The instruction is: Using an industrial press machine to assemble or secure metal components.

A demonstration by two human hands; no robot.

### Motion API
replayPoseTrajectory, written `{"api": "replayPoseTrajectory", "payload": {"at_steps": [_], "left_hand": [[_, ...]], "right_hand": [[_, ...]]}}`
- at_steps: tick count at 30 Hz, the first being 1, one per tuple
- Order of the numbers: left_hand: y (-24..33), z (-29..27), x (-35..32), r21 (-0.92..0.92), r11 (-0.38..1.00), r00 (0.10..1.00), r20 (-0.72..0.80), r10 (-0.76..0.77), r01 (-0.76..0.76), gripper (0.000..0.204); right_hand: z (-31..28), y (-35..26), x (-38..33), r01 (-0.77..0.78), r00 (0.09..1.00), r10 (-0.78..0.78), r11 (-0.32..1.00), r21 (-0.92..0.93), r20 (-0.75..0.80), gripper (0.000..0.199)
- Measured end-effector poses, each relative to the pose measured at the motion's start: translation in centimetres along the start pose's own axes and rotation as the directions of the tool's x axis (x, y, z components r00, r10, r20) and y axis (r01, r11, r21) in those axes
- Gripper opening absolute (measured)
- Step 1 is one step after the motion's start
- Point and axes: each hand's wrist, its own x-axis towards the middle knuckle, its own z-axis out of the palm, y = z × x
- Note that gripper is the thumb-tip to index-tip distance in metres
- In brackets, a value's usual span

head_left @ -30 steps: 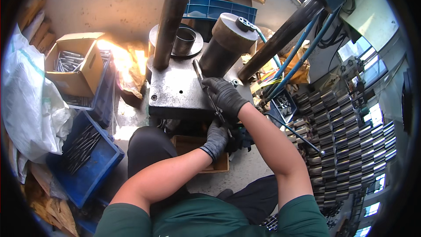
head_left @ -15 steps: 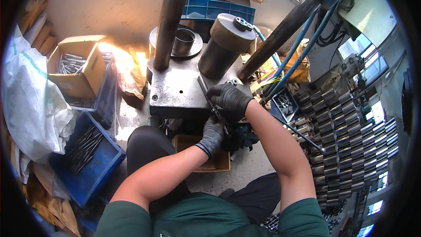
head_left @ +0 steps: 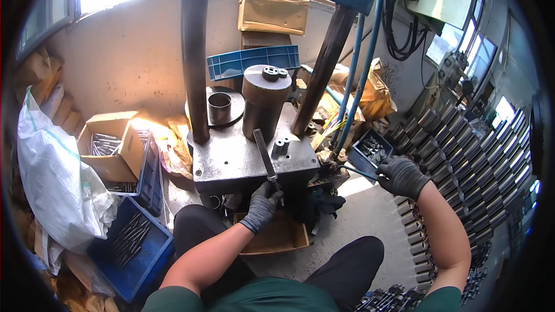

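My left hand (head_left: 261,205), in a grey glove, is closed round the lower part of a long metal rod (head_left: 265,155). The rod has a collar just above my fingers, and its upper end leans over the press's steel table (head_left: 231,159). My right hand (head_left: 402,178), also gloved, is out to the right, its fingers curled round the end of a thin lever (head_left: 359,172). The lever's knob is hidden in the glove. Two small hollow cylinders (head_left: 281,146) stand on the table beside the rod. Behind them rises a thick steel cylinder (head_left: 265,101) with dark ring-shaped parts on top.
Dark posts (head_left: 196,69) flank the table, which also bears a short open tube (head_left: 219,108). At left are a blue crate (head_left: 156,254) of rods, a cardboard box (head_left: 118,164) and a white sack (head_left: 58,167). Stacked metal tubes (head_left: 462,167) fill the right; an open carton (head_left: 277,249) lies below.
My right hand has left the rod and moved right to the lever, whose knob was uncovered before. My left hand keeps hold of the rod. The view has tilted up.
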Motion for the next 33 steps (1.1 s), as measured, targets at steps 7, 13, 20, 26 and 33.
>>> {"api": "replayPoseTrajectory", "payload": {"at_steps": [7, 13, 20, 26, 33], "left_hand": [[13.2, 0.8, 0.5, 0.59, 0.687, 0.894, 0.154, 0.421, -0.425, 0.053], [21.0, 1.8, 11.8, 0.209, 0.746, 0.772, 0.092, 0.629, -0.632, 0.056], [26.0, -1.4, 26.7, 0.192, 0.746, 0.746, -0.09, 0.66, -0.637, 0.044], [26.5, -2.2, 30.0, 0.325, 0.802, 0.841, -0.037, 0.54, -0.501, 0.046], [28.4, -2.8, 31.0, 0.638, 0.617, 0.85, 0.117, 0.514, -0.461, 0.037]], "right_hand": [[2.2, 2.0, -6.9, -0.243, 0.969, 0.226, 0.941, 0.234, 0.096, 0.037], [1.2, 1.1, -6.8, -0.395, 0.917, 0.389, 0.862, 0.318, 0.087, 0.07], [2.9, 1.2, -6.2, -0.407, 0.885, 0.465, 0.806, 0.43, -0.035, 0.067], [2.8, 0.8, -6.1, -0.419, 0.879, 0.476, 0.803, 0.424, -0.034, 0.077], [1.3, 0.1, -5.2, -0.443, 0.893, 0.435, 0.799, 0.407, 0.117, 0.065]]}}
